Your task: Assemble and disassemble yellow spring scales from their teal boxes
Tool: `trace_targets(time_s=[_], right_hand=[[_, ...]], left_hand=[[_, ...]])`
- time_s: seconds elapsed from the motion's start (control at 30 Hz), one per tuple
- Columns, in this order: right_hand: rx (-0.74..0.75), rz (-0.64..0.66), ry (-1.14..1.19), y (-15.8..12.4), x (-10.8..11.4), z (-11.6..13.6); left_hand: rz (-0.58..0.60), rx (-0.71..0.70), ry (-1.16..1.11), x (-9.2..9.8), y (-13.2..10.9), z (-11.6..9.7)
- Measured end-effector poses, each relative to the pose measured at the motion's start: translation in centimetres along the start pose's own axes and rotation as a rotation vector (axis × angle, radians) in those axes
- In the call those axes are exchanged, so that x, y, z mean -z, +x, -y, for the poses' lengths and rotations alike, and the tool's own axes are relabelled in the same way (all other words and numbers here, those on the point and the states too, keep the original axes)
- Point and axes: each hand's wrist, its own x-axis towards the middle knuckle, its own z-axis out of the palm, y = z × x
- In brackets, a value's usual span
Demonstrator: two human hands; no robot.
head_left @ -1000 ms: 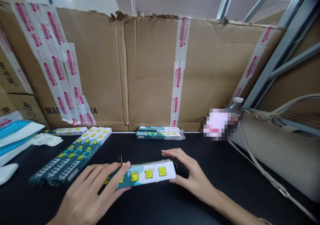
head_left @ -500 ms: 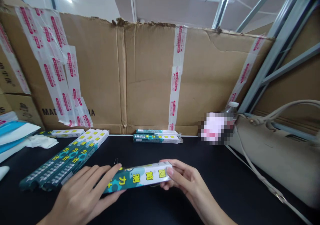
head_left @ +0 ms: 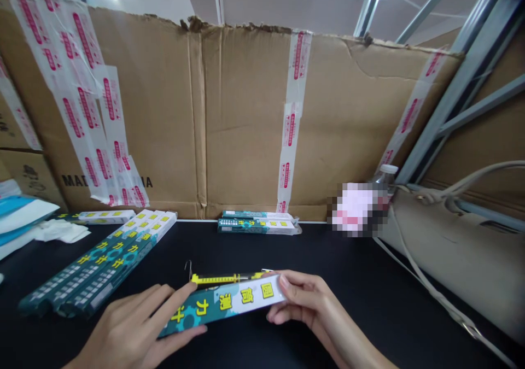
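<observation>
A long teal and white box (head_left: 223, 304) with yellow characters lies slanted over the black table (head_left: 348, 281) in front of me. My left hand (head_left: 135, 331) grips its teal end, thumb under and fingers on top. My right hand (head_left: 305, 306) pinches the white end. Just behind the box lies a thin yellow ruled rod (head_left: 221, 277) with a wire hook at its left tip, touching the box's far edge.
A row of same boxes (head_left: 102, 265) lies at the left, one more (head_left: 100, 216) behind it, two stacked (head_left: 258, 224) at the cardboard wall (head_left: 246, 123). White tissue (head_left: 61, 230) and blue-white packs (head_left: 16, 216) sit far left. A beige bag (head_left: 455, 249) with straps and a bottle (head_left: 383, 175) stand right.
My right hand closed on the box's white end and both hands lifted the box toward me. The yellow rod with the hook now shows behind it.
</observation>
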Motion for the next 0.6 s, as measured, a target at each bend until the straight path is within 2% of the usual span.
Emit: trace_targets(time_s=[0.27, 0.47, 0.6], right_hand=[[-0.029, 0.004, 0.064, 0.2, 0.9, -0.4], [0.105, -0.045, 0.095, 0.1, 0.5, -0.1], [0.177, -0.007, 0.099, 0.1, 0.6, -0.3]], left_hand=[[-0.019, 0.056, -0.014, -0.7, -1.3, 0.4], [-0.008, 0.154, -0.098, -0.9, -1.3, 0.7], [-0.017, 0.181, -0.107, -1.1, -1.8, 0.8]])
